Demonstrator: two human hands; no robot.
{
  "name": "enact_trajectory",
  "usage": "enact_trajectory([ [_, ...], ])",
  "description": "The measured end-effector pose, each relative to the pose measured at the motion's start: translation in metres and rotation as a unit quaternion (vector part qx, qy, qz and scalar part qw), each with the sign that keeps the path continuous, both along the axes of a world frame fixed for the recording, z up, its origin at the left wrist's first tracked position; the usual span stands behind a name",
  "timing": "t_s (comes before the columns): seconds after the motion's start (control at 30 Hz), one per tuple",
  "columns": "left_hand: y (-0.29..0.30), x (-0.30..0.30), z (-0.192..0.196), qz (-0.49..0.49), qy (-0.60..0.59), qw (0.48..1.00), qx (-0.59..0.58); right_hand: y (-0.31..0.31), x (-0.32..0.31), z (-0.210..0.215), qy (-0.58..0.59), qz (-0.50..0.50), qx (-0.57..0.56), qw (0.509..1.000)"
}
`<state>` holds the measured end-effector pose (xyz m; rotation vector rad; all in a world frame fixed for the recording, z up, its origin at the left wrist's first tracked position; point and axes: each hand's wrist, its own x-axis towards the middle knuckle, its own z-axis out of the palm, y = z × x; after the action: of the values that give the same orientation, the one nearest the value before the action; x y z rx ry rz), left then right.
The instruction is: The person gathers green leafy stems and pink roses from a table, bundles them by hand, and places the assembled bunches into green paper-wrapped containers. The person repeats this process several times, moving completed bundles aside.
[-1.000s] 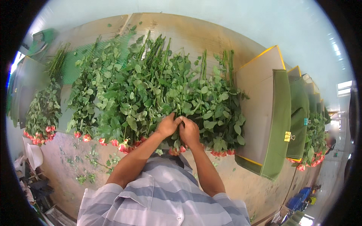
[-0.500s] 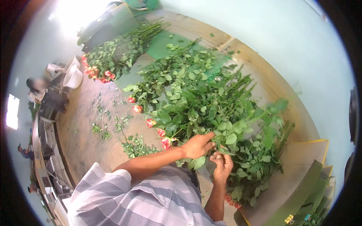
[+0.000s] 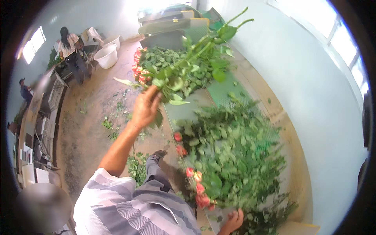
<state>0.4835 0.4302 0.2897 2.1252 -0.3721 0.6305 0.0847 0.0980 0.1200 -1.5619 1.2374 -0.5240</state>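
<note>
I've just swung the left hand (image 3: 147, 105) off, gripping leafy stems (image 3: 203, 50) beyond the green mesh (image 3: 219, 92), so they're clear of the rose pile (image 3: 231, 152) this side of it, where my right hand (image 3: 234, 220) sits, can't tell if empty.

two hands (image 3: 145, 106), two protruding stem tips (image 3: 237, 15), two white tubs (image 3: 106, 57), one shoe (image 3: 159, 154).

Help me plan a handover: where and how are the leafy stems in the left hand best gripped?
Probably by the bare stem ends, coming from the upper right of the picture. There the leafy stems narrow to exposed stalks pointing away from the left hand, which grips near the opposite end. Leaves crowd the middle, so a grip there would likely crush them.
</note>
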Motion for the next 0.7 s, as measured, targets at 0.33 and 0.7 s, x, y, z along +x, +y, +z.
enact_trajectory([
  [0.33, 0.232, 0.412, 0.099, 0.233, -0.214, 0.936, 0.153, 0.131, 0.061, -0.033, 0.299, -0.135, -0.247, 0.912],
  [0.7, 0.194, 0.7, 0.062, 0.023, -0.123, 0.931, 0.342, 0.308, -0.022, -0.046, 0.379, -0.199, -0.039, 0.903],
])
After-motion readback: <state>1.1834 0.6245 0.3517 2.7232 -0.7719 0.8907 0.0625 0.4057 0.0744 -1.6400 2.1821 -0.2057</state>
